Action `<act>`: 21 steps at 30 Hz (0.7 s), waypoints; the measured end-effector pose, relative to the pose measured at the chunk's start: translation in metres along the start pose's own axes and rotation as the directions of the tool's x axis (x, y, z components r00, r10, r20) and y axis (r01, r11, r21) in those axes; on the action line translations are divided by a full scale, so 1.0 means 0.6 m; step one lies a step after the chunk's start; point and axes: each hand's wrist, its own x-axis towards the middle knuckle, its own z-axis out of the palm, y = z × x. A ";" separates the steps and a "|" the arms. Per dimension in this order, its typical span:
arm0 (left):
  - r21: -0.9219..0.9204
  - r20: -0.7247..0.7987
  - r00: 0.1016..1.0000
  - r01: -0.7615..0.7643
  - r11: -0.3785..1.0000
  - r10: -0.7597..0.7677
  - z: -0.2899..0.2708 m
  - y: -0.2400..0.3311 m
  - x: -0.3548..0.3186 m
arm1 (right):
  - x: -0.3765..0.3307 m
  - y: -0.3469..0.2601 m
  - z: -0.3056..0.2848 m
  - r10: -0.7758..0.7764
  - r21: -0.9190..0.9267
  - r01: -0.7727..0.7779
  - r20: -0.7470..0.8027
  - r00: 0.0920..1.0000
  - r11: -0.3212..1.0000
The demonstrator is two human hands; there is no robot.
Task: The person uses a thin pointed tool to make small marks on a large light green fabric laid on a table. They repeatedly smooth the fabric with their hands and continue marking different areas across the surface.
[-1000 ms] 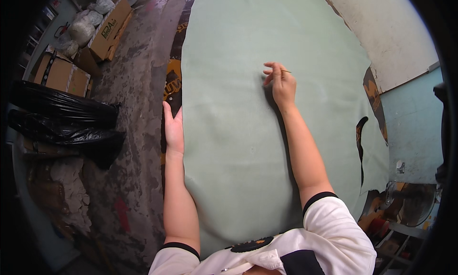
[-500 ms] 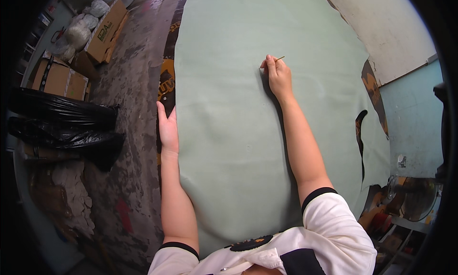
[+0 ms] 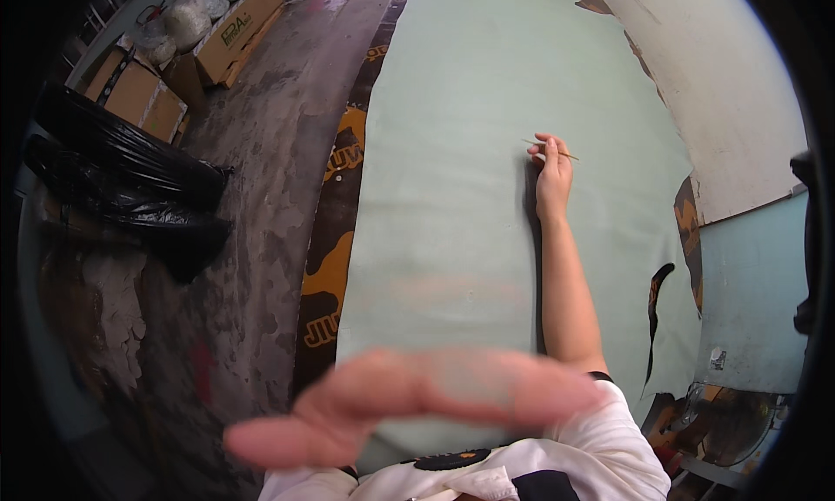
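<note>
A large pale green sheet (image 3: 452, 223), leather-like with uneven edges, is spread over a dark brown and orange printed surface (image 3: 326, 275). Over its middle, my right hand (image 3: 554, 175) is closed around a thin yellowish pen-like stick (image 3: 570, 156). A pale tip of the stick pokes out to the left of the fingers; whether it touches the sheet I cannot tell. My left hand (image 3: 417, 392) is raised close to the camera above the near part of the sheet, blurred. Its thumb and fingers are stretched apart and nothing shows in them.
Black plastic-wrapped bundles (image 3: 130, 179) and cardboard boxes (image 3: 235, 36) stand on the worn grey floor (image 3: 261, 153) at left. A curved slit (image 3: 658, 301) opens in the sheet's right side. Beyond it are a white board (image 3: 722, 92) and, lower right, a fan (image 3: 735, 427).
My left hand has left the sheet's left edge and come up close to the camera. My right hand, still holding the stick, sits lower and farther right in a view that has shifted.
</note>
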 end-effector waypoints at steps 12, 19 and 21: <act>-0.583 0.023 0.930 -0.286 0.760 0.368 0.083 -0.106 -0.027 | 0.224 0.069 0.173 -0.066 -0.020 0.072 0.222 0.973 0.997; 0.021 0.431 0.900 0.065 0.998 -0.068 -0.003 -0.021 -0.002 | 0.213 0.074 0.171 -0.161 -0.200 0.191 0.157 0.974 0.961; 0.080 0.398 0.912 0.070 0.994 -0.096 0.005 -0.013 0.005 | 0.204 0.072 0.163 -0.146 -0.257 0.176 0.132 0.981 0.950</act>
